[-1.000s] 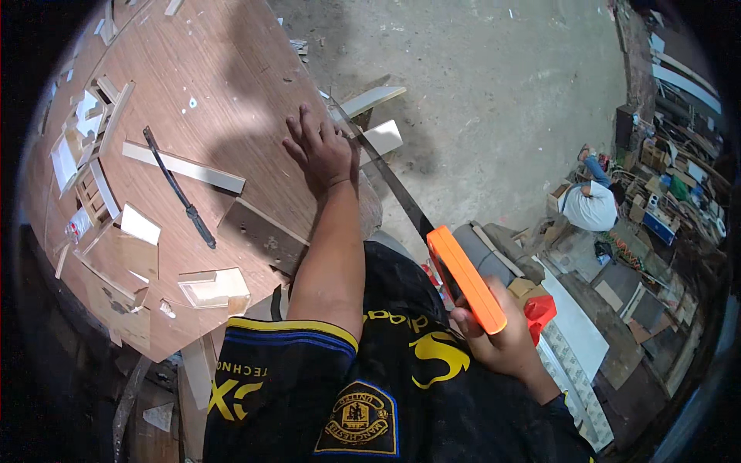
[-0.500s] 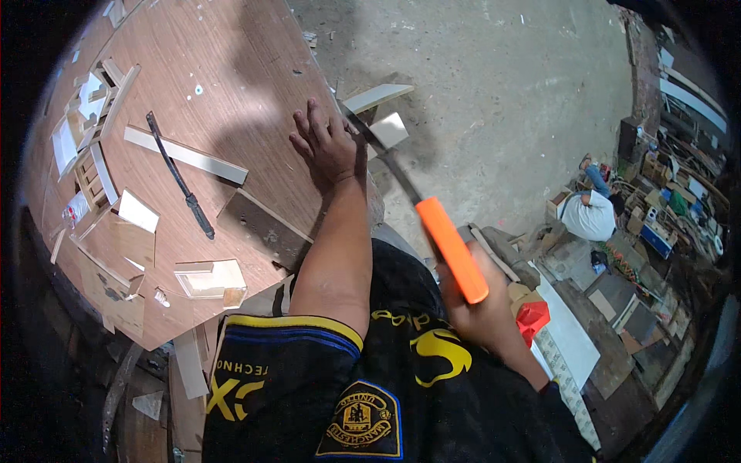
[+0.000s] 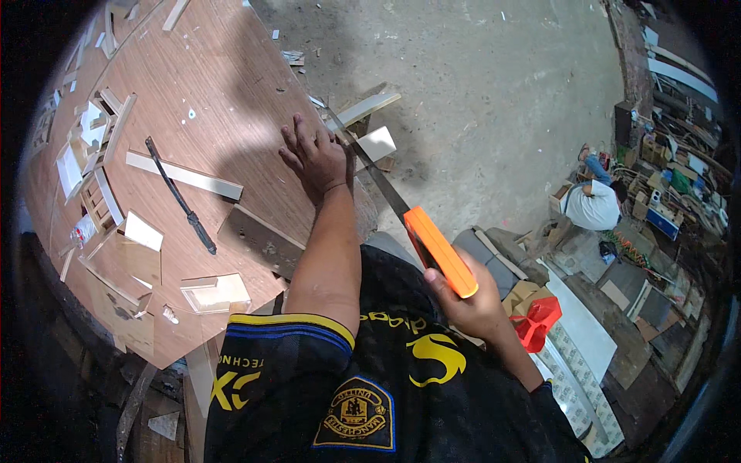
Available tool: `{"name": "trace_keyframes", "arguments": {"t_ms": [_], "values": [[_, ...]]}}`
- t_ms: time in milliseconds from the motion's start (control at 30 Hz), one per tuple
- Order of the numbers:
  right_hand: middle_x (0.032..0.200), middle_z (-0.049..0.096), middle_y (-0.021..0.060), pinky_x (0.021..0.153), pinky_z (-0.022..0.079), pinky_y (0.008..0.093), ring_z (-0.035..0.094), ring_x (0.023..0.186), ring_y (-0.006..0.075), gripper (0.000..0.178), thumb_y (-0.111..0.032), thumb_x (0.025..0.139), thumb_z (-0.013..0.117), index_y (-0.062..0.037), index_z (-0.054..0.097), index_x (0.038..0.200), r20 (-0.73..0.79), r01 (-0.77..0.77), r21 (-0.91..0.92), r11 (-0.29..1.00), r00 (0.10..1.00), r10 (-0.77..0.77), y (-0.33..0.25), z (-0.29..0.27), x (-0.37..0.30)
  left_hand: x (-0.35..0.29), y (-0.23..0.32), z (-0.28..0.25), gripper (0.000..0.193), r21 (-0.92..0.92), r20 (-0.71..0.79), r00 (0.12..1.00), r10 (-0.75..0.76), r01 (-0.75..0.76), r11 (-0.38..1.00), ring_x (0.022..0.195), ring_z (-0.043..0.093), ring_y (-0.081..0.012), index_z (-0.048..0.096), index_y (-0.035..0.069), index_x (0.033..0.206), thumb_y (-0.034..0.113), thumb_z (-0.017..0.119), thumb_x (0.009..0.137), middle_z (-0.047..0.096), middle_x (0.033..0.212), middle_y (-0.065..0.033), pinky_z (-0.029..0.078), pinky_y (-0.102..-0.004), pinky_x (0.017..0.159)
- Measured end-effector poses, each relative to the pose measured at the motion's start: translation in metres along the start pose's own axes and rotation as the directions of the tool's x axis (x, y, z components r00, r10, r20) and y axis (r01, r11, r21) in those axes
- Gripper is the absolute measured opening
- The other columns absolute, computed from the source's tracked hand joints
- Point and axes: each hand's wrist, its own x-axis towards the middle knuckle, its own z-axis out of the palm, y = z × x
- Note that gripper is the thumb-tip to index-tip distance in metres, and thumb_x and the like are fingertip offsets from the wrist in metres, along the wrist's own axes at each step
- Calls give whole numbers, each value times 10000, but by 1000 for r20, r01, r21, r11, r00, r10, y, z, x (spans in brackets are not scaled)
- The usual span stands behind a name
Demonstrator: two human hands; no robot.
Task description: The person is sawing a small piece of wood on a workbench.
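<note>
My left hand (image 3: 315,158) lies flat, fingers spread, near the right edge of a brown wooden board (image 3: 216,85). My right hand (image 3: 468,309) grips the orange handle (image 3: 439,251) of a hand saw. Its grey blade (image 3: 369,164) runs up and left along the board's edge, just right of my left hand. A pale wood strip (image 3: 363,110) sticks out past the board's edge beside the blade, with a small white offcut (image 3: 377,143) close by.
On the board lie a long black tool (image 3: 181,199), a pale slat (image 3: 184,175), a dark metal square (image 3: 260,241) and several small wood pieces at the left. Grey concrete floor (image 3: 478,85) spreads to the right. A person (image 3: 593,202) sits among clutter far right. A red object (image 3: 537,320) sits by my right wrist.
The saw has slid back down and right, then forward again a little along the board's edge. My left hand stays pressed on the board.
</note>
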Motion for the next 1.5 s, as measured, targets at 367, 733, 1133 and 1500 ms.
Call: {"name": "trace_keyframes", "arguments": {"t_ms": [367, 733, 1133, 1500], "values": [[683, 563, 99, 611, 445, 320, 524, 617, 162, 258, -241, 913, 655, 11, 601, 901, 37, -89, 37, 995, 995, 88, -15, -15, 19, -1, -1, 4, 134, -5, -4, 1000, 9, -9, 1000, 1405, 280, -371, 657, 136, 940, 207, 580, 856, 377, 1471, -82, 206, -629, 1100], [600, 527, 104, 540, 433, 322, 498, 518, 190, 276, -233, 891, 676, 2, 576, 787, 87, 13, -58, 998, 996, -8, 31, -2, -2, 0, 0, -5, 162, -33, 37, 999, -7, 8, 999, 1409, 267, -376, 651, 150, 958, 237, 544, 872, 368, 1473, -91, 210, -630, 1093], [677, 607, 157, 590, 462, 342, 576, 584, 260, 223, -206, 895, 659, 1, 603, 834, 61, -93, 8, 996, 994, 92, -7, 8, 27, 3, -21, 20, 64, 5, -216, 969, 123, -125, 992, 1314, 388, -400, 628, 143, 839, 204, 613, 845, 469, 1361, -101, 273, -622, 1039], [709, 606, 197, 577, 456, 380, 612, 643, 357, 233, -213, 896, 653, 5, 599, 836, -47, -8, 22, 1000, 999, 9, 36, 42, 41, 1, -10, 10, 183, 40, -41, 995, 87, -86, 995, 1393, 286, -364, 636, 191, 957, 233, 681, 785, 395, 1460, -39, 284, -603, 1061]]}}
